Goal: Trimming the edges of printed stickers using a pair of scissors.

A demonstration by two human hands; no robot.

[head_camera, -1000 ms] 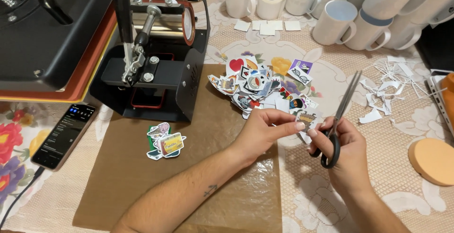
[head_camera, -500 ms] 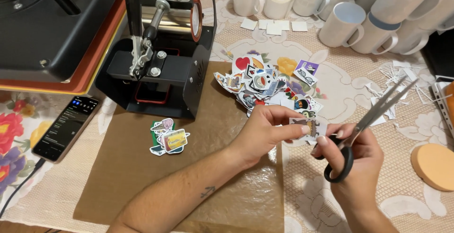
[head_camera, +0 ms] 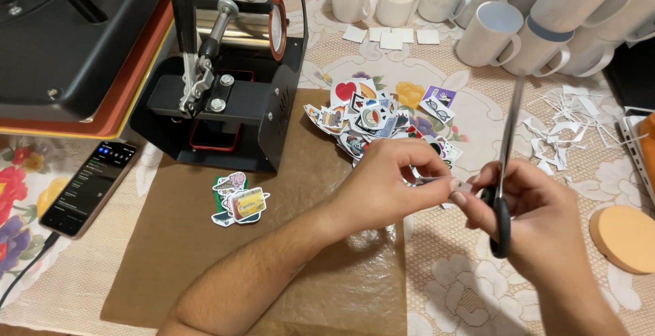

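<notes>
Low in the frame, right of centre, the left hand [head_camera: 382,189] pinches a small paper cutout [head_camera: 456,184] at its fingertips. The right hand [head_camera: 539,216] meets it there, fingers through the black handle of the scissors [head_camera: 503,172], whose blades point up the frame. Just above lies a heap of colourful stickers [head_camera: 375,118]. A black mug press [head_camera: 228,77] stands upper left, white mugs [head_camera: 505,29] along the top, a smartphone [head_camera: 89,186] at left.

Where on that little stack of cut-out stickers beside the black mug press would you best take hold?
Pinch the small sticker stack at its right edge, coming from the right over the brown paper sheet. It lies flat with edges overhanging, and the mug press crowds its far side.
</notes>
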